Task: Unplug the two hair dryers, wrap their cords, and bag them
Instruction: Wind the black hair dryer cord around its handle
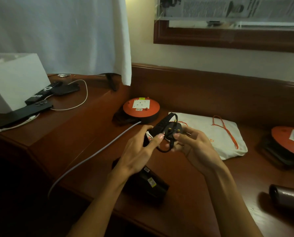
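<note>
A black hair dryer (pixel 148 183) is held over the wooden desk, its body partly hidden under my left forearm. My left hand (pixel 139 151) grips its handle just below the ribbed cord sleeve. My right hand (pixel 194 142) pinches the dryer's black three-pin plug (pixel 174 128), free of any socket, with a short loop of black cord (pixel 165 149) hanging between the hands. A second, dark metallic hair dryer (pixel 286 195) lies at the desk's right front. A white drawstring bag (pixel 211 134) with orange cords lies flat behind my right hand.
An orange extension reel (pixel 141 106) with a bare socket stands behind my hands, its grey cable (pixel 91 156) running off the front left. A second orange reel (pixel 290 142) sits at the right edge. Remote, phone, white cables and a white box (pixel 14 79) fill the raised left shelf.
</note>
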`<state>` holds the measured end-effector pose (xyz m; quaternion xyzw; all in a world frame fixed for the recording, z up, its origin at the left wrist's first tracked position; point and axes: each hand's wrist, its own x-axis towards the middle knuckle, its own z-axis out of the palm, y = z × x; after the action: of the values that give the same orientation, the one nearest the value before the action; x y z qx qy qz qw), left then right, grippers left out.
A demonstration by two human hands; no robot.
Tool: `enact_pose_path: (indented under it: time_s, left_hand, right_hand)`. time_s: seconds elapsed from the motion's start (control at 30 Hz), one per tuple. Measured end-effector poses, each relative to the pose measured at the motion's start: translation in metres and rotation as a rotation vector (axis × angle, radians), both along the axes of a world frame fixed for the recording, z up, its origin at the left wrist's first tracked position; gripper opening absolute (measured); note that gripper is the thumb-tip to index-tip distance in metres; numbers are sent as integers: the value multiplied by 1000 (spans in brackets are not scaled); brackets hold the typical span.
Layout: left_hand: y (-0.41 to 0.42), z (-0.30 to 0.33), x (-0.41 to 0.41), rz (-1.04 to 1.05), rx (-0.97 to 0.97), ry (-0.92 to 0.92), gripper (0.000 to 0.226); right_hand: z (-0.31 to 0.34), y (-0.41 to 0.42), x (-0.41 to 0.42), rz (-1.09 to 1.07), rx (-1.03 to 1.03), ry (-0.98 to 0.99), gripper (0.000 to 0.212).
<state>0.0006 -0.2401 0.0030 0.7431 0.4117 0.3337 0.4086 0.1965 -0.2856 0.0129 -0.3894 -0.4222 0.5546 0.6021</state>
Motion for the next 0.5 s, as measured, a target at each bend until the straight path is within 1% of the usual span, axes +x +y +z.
enact_pose_path:
  time_s: [0.03, 0.1, 0.17, 0.23, 0.37, 0.5]
  left_hand:
    - [2, 0, 1, 16, -6, -10, 25]
    - [6, -2, 4, 33, 1, -11, 43]
    - [10, -6, 8, 94, 37, -21, 51]
    - [16, -10, 12, 150, 54, -40, 53]
    - [21, -13, 20, 179, 47, -44, 53]
    - [18, -13, 24, 233, 36, -13, 56]
  right_hand:
    - [1, -1, -1, 9, 6, -5, 30]
    - [3, -2, -2, 10, 7, -2, 30]
    - [3, -2, -4, 14, 11, 26, 26]
    - [2, -2, -7, 16, 29, 70, 24]
    - [-8, -1, -7, 17, 60, 132, 22]
    - [-13, 0, -2, 54, 104, 116, 35]
